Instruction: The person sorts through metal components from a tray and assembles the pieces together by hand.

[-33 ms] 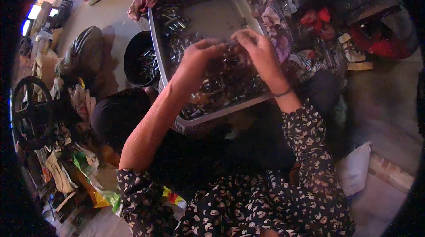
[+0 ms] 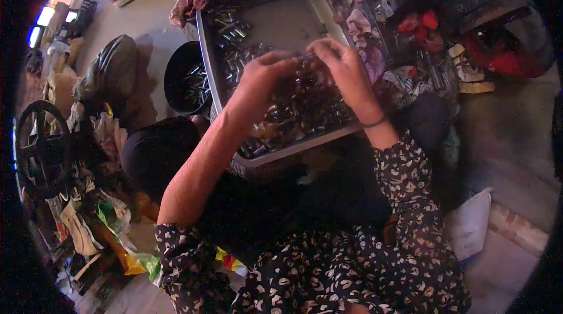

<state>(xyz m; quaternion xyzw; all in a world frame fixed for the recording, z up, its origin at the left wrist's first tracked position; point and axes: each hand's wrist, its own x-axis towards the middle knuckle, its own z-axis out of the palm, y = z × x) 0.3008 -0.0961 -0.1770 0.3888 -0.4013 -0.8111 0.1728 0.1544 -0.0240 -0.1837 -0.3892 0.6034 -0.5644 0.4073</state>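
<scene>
My left hand (image 2: pixel 271 67) and my right hand (image 2: pixel 339 60) are raised over a large grey tray (image 2: pixel 293 154), fingertips close together. Both hands are closed in a pinch. Something small and dark seems to be between them, too blurred to name. Shiny short metal pins or tubes (image 2: pixel 233 70) lie heaped along the tray's left side. Under my hands, darker small parts (image 2: pixel 311 108) cover the near half of the tray, partly in shadow. At the far side, some of the tray's bare bottom (image 2: pixel 281 23) shows.
A black bowl (image 2: pixel 175 82) with more metal pins stands against the tray's left side. Crumpled cloths (image 2: pixel 359 23) and red items (image 2: pixel 421 25) lie along the right. Further left are a sack (image 2: pixel 111 70) and a black wheel (image 2: pixel 44 149). A pale container (image 2: pixel 469 226) sits at lower right.
</scene>
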